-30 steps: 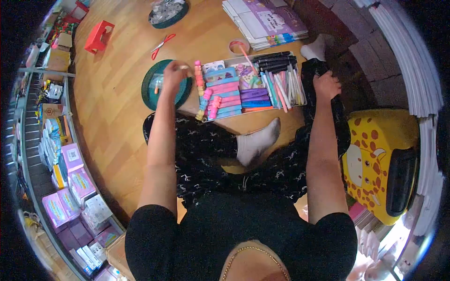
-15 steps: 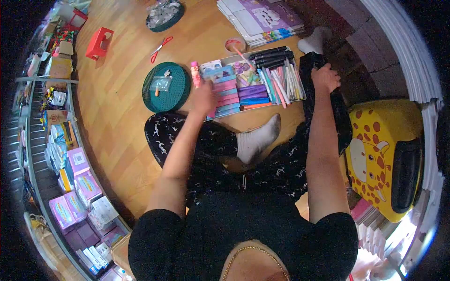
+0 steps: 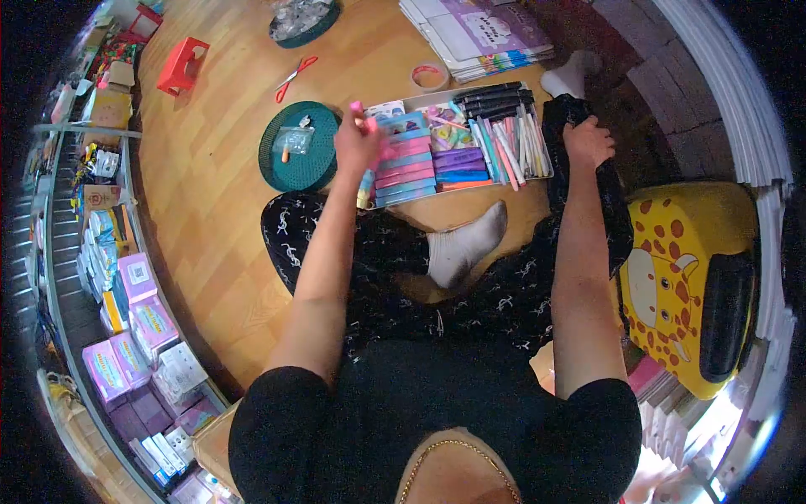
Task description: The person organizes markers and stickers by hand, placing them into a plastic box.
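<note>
My left hand (image 3: 358,148) is at the left end of a shallow box (image 3: 449,192), its fingers closed around a pink item (image 3: 371,126) that is blurred. The box holds pink and blue packets (image 3: 405,161), purple packets (image 3: 457,160), black pens (image 3: 491,101) and pale markers (image 3: 508,147). A yellow-topped item (image 3: 363,189) lies beneath my left wrist at the box's edge. My right hand (image 3: 590,141) rests on my right knee beyond the box's right end, fingers bent, with nothing visible in it.
A green round basket (image 3: 315,172) with a small plastic bag stands left of the box. Beyond are red scissors (image 3: 295,79), a tape roll (image 3: 431,77), a red holder (image 3: 183,65) and stacked purple packs (image 3: 495,29). A giraffe-patterned yellow case (image 3: 663,286) sits at right.
My left hand has shifted slightly up and left along the box's left end. An orange-pink pen near the tape roll now lies lower, in the box. My right hand stays on the knee.
</note>
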